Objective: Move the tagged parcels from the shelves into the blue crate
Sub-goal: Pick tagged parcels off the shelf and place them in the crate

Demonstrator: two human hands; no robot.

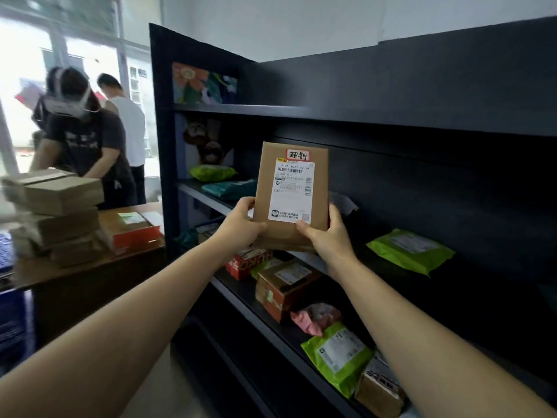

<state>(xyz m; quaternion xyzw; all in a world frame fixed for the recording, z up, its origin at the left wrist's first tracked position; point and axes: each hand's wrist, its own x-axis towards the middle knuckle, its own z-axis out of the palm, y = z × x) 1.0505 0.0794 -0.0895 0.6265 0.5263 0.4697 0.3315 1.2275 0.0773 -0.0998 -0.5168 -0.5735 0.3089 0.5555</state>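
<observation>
I hold a flat brown cardboard parcel [291, 164] upright in front of the dark shelves [391, 122]. It carries a white shipping label and a small red-edged handwritten tag at its top. My left hand [241, 224] grips its lower left edge. My right hand [327, 233] grips its lower right corner, thumb on the label. A blue crate [15, 321] shows at the far left edge, low beside the desk.
The shelves hold green bags [411, 250], a teal bag [229, 188], a brown box [284, 285], a red box [245, 262] and a pink bag [316, 318]. A wooden desk [90, 267] at left bears stacked boxes [57, 212]. Two people stand behind it.
</observation>
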